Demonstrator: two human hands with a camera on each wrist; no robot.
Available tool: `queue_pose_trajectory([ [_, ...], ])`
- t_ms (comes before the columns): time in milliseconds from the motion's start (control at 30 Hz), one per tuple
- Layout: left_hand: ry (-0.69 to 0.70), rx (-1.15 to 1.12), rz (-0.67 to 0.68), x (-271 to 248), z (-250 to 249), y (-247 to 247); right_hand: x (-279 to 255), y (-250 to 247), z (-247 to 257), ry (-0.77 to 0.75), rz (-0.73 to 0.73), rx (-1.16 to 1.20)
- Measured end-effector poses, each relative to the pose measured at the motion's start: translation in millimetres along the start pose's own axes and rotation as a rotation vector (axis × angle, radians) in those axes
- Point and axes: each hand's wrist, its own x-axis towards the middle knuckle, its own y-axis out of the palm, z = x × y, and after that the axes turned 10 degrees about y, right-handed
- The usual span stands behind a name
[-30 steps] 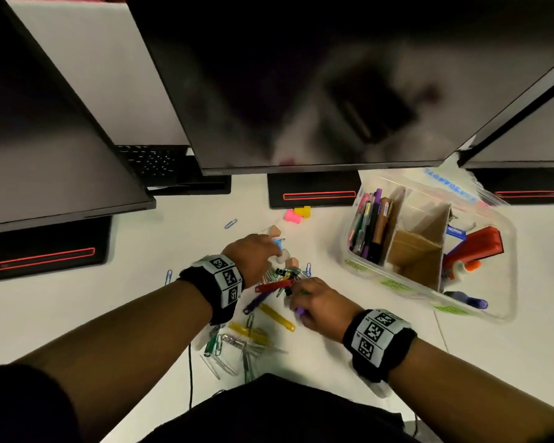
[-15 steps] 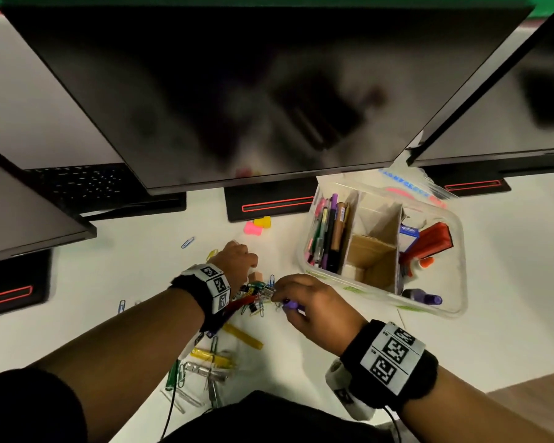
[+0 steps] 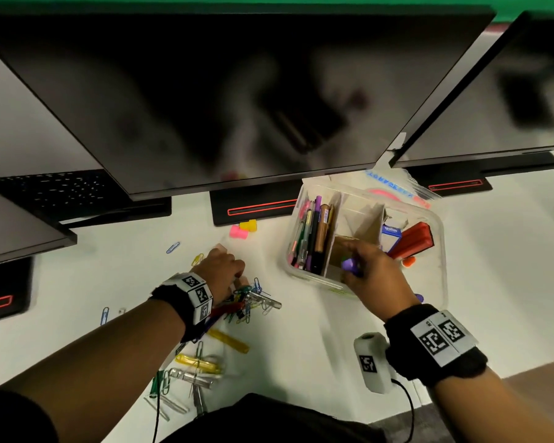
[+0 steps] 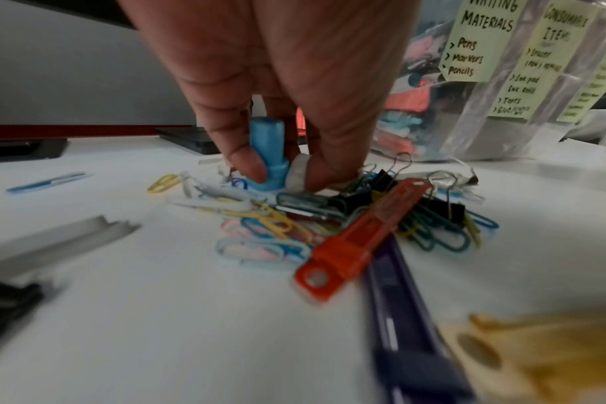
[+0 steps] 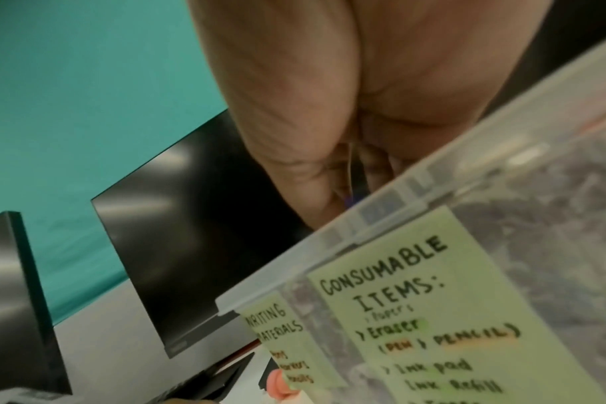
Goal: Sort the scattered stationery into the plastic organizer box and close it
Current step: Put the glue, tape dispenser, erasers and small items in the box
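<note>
**A:** Two hands, two jobs. Starting left: the left hand (image 4: 277, 90) is down on the white surface (image 3: 301, 340), thumb and fingertips pinching a small blue upright piece (image 4: 268, 155), maybe a cap, at the far edge of the paper clip pile (image 4: 329, 224). A red flat clip (image 4: 360, 237) lies nearer the wrist.

**B:** And the right?

**A:** The right hand (image 3: 370, 273) is curled round a small purple item (image 3: 351, 265), over the near rim of the clear organizer box (image 3: 442, 251), right of the pile, lid still off.

**B:** So which way is the drop?

**A:** Straight down and slightly forward, I'd judge, into the cardboard-walled middle compartment (image 3: 362, 219), beside the pens (image 3: 314, 231) standing in the left one.
</note>
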Motion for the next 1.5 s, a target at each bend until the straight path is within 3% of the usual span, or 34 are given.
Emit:
queue_pose_trajectory([
  [100, -0.025, -0.053, -0.018, -6, 0, -2, 1, 0, -3, -0.002, 0.067, 0.032],
  [167, -0.048, -0.119, -0.044, -11, 1, -3, -1, 1, -5, -0.035, 0.029, 0.017],
  [300, -0.062, -0.240, -0.171, -23, -5, -17, -5, 1, -20, -0.230, -0.269, -0.083],
  [367, -0.012, -0.253, -0.268, -30, -16, -30, -5, 2, -34, -0.203, -0.327, -0.139],
  [567, 0.270, -0.279, -0.501, -33, -67, -73, 0, 9, -44, -0.050, -0.171, -0.129],
  [667, 0.394, -0.278, -0.517, -16, -100, -85, -1, 6, -41, -0.017, -0.194, -0.086],
  [833, 0.488, -0.277, -0.480, 14, -140, -77, -4, 3, -39, -0.046, -0.206, -0.045],
  [933, 0.445, -0.307, -0.426, 27, -146, -70, -5, 3, -37, -0.066, -0.235, -0.017],
  [1133, 0.374, -0.424, -0.475, 26, -134, -70, -5, 6, -46, -0.060, -0.212, -0.038],
  [1233, 0.222, -0.463, -0.609, 14, -104, -73, -6, 6, -45, -0.058, -0.198, -0.057],
  [1333, -0.033, -0.439, -0.690, 12, -50, -65, -5, 6, -45, -0.042, -0.195, -0.071],
  [1400, -0.163, -0.407, -0.666, 13, -17, -58, -5, 6, -44, -0.041, -0.189, -0.075],
  [1500, -0.255, -0.332, -0.441, 14, 12, -39, -5, 5, -42, -0.035, -0.182, -0.087],
])
